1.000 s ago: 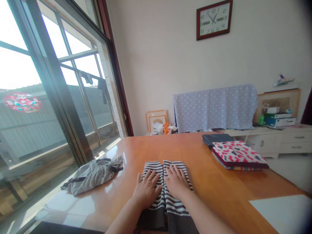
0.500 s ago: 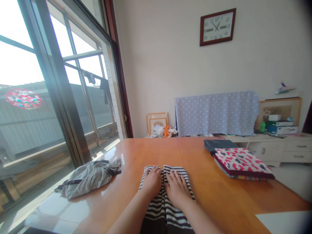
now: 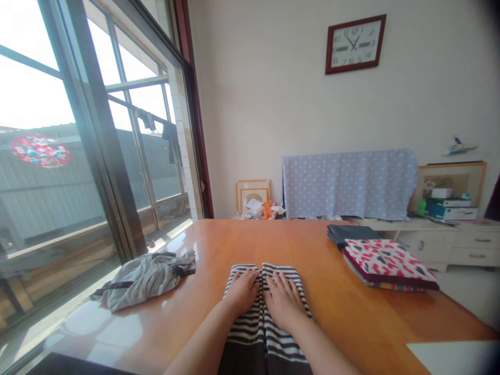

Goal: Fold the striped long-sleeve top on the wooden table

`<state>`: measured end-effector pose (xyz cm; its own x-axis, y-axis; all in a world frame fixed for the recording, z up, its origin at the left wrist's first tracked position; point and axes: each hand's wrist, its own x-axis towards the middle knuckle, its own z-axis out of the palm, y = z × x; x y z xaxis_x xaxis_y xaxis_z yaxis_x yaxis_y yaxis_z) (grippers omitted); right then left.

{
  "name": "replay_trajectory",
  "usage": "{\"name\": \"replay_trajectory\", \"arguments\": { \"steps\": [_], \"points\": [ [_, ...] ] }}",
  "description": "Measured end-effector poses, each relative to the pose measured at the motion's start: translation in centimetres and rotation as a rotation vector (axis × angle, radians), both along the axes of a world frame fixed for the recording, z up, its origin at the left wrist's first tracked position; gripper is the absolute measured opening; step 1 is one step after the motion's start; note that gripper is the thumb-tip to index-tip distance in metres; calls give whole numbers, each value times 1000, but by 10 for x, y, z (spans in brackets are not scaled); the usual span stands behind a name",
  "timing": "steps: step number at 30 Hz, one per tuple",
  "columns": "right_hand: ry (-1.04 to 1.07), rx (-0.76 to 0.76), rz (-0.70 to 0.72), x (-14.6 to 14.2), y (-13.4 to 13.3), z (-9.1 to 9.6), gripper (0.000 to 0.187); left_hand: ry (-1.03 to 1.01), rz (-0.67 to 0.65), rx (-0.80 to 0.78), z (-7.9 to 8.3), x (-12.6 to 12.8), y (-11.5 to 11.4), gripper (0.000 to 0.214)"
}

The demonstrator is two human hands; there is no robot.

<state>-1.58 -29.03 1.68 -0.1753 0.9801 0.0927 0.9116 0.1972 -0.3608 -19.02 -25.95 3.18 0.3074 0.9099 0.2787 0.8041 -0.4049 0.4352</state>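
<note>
**A:** From the head camera, what do you see at the hands?

**B:** I see the left grip (image 3: 242, 291) and the right grip (image 3: 284, 301) lying flat on a striped cloth (image 3: 250, 333). The fingers are open and a little spread, so I think neither grip is closed around anything. The two are just beside each other, and the palms press down on the cloth.

**A:** Where is this cloth exactly?

**B:** It is on a shiny orange wooden desk (image 3: 332, 312), near the edge closest to me and about in the middle of that edge. It has black and white stripes and a dark part at the near end, and this end goes out of my view. It looks folded into two long bands lying side by side, with a line between them.

**A:** And what is near it on the desk?

**B:** To the left, near the window side, is a crumpled grey garment (image 3: 144, 278), well apart from the left grip. To the right is a stack of folded cloth (image 3: 388, 263) with a pink and white pattern on top. A dark folded cloth (image 3: 351, 234) touches its far side.

**A:** Anything beyond the far edge?

**B:** Yes, a polka-dot cloth (image 3: 347, 185) hangs there, and a white cabinet (image 3: 441, 247) stands to the right of the desk.
</note>
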Motion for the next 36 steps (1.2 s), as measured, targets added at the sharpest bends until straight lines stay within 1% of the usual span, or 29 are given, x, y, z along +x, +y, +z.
{"name": "replay_trajectory", "arguments": {
  "steps": [2,4,7,9,12,15,18,23,29,33,36],
  "points": [
    [-6,-5,-3,0,0,0,65,-81,31,32,4,-11,-5,39],
    [-15,-15,-4,0,0,0,66,-137,89,68,5,-24,-13,39],
    [-36,-23,-7,1,-1,0,67,-204,176,99,0,-44,-30,37],
    [-53,-26,-9,1,0,-1,66,-226,212,102,-4,-53,-45,35],
    [-71,-26,-8,1,0,-3,65,-207,210,86,-7,-55,-72,39],
    [-71,-22,-10,1,0,-3,64,-78,200,4,-4,-48,-96,58],
    [-55,-24,-12,0,-1,-1,64,64,200,-88,0,-40,-111,72],
    [-21,-56,-15,-1,-3,5,63,173,206,-132,4,-36,-115,74],
    [107,-78,10,7,-2,10,60,243,205,-91,1,-37,-114,72],
    [165,-43,-14,15,-12,14,57,270,203,-65,1,-35,-116,71],
    [206,10,-55,16,-25,19,48,284,202,3,7,-31,-120,65]
  ]
}}
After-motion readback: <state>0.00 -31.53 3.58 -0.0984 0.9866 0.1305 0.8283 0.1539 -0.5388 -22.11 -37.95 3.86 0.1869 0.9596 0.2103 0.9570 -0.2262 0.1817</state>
